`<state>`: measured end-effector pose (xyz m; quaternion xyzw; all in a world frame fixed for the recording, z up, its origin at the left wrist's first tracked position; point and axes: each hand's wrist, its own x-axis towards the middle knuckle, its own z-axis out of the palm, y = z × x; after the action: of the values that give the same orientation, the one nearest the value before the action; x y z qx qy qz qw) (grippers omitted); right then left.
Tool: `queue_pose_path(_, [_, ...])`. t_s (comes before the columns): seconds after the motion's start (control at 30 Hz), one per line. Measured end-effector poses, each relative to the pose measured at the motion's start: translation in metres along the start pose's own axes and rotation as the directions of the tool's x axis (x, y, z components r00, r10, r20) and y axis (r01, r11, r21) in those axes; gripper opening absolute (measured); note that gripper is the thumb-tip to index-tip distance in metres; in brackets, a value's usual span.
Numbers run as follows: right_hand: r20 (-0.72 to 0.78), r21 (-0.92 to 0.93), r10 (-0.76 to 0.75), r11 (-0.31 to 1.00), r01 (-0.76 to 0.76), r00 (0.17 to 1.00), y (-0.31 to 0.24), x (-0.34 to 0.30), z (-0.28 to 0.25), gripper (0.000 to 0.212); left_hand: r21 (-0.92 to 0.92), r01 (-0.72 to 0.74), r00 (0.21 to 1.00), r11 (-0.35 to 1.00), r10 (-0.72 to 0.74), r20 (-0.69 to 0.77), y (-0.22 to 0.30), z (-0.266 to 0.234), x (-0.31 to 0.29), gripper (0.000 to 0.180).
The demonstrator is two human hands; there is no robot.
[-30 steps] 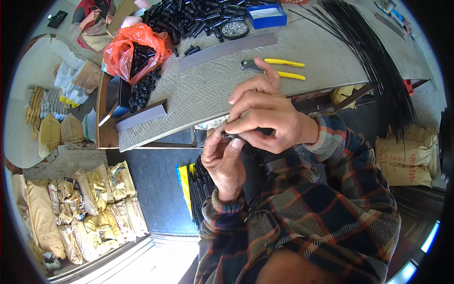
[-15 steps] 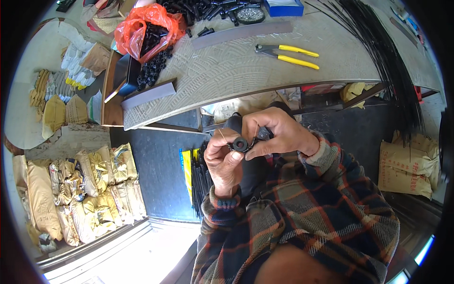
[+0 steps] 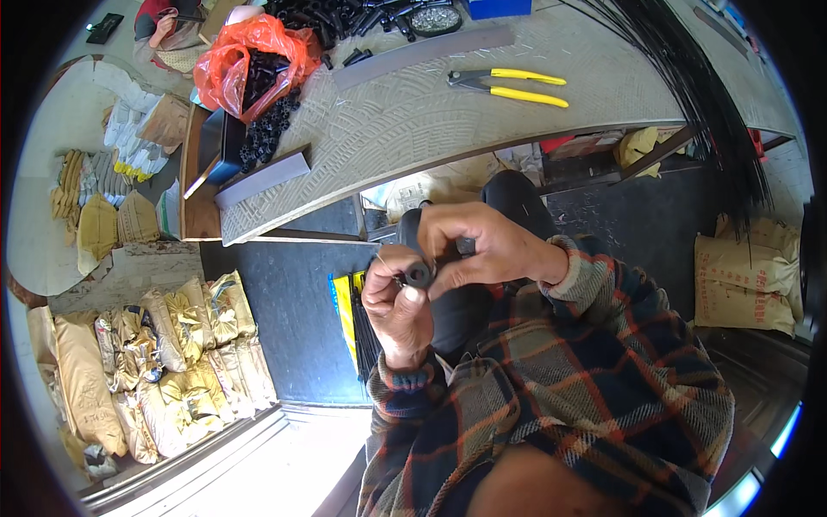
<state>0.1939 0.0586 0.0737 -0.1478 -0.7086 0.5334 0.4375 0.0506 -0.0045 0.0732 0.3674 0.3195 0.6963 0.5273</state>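
Note:
Between the thumb and fingers of my left hand (image 3: 398, 308) is a short black tubular part (image 3: 418, 276), its round holed end facing up. A thin wire-like strand stands out by the left fingers. My right hand (image 3: 495, 246) is closed close beside the part, thumb and forefinger bent toward it. Something dark shows between the right fingers, but its shape is mostly hidden. Both hands are over my lap, below the bench's near edge.
On the grey bench (image 3: 379, 138) lie yellow-handled cutters (image 3: 508, 86), a flat metal strip (image 3: 422, 56), and a red plastic bag (image 3: 258, 60) of black parts. Long black rods (image 3: 715, 112) overhang the right side. Packed bags (image 3: 155, 370) stand lower left. Another person's hand (image 3: 162, 30) shows top left.
Both hands have shifted slightly left with the black part. The right fingers have closed in around its side. The whole view has shifted a little, too.

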Motion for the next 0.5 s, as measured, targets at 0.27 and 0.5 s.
queue_pose_path(0.27, [0.214, 0.195, 0.123, 0.967, -0.165, 0.969, 0.0, 0.0, 0.003, 0.026, 0.061, 0.032, 0.965, 0.998, -0.047, 0.26, 0.003, -0.023, -0.006, 0.03])
queue_pose_path(0.5, [0.369, 0.131, 0.086, 0.981, -0.144, 0.925, 0.001, 0.01, -0.008, 0.024, 0.006, 0.023, 0.973, 1.0, -0.024, 0.228, -0.003, -0.02, -0.011, 0.03])
